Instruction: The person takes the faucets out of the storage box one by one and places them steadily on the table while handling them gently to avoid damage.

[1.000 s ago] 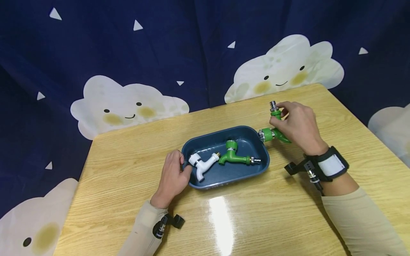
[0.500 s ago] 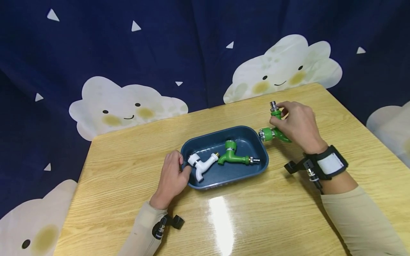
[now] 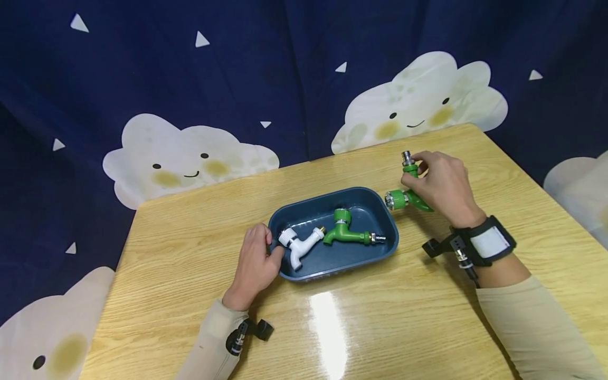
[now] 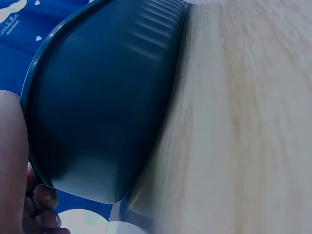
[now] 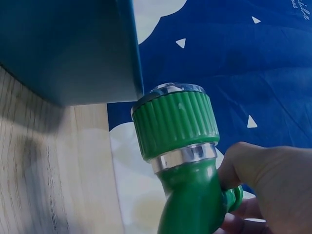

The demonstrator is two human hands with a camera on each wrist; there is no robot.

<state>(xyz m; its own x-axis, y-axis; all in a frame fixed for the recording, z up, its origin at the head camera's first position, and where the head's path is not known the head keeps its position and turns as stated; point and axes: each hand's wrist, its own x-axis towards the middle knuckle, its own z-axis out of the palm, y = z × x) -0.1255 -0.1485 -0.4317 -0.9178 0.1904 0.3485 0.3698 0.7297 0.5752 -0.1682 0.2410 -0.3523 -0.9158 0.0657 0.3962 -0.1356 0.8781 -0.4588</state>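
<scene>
My right hand (image 3: 444,184) pinches a green tap (image 3: 398,199) by its threaded-end arm, thumb and fingers around it. The metal end points away from me and the ribbed green knob faces left, close by the right end of a dark blue basin (image 3: 332,269). In the right wrist view the knob (image 5: 175,122) fills the middle. My left hand (image 3: 256,264) grips the basin's left rim, thumb over the edge; curled fingers (image 4: 46,197) show under the rim in the left wrist view. Inside the basin lie a white tap (image 3: 304,247) and another green tap (image 3: 349,235).
The basin stands on a wooden table (image 3: 190,232). Behind the table hangs a dark blue curtain (image 3: 304,79) with cloud faces. A strip of glare (image 3: 328,332) lies on the tabletop in front of the basin.
The green tap in my right hand has shifted very slightly to the right, its knob a little away from the basin rim. My left hand has stayed on the rim.
</scene>
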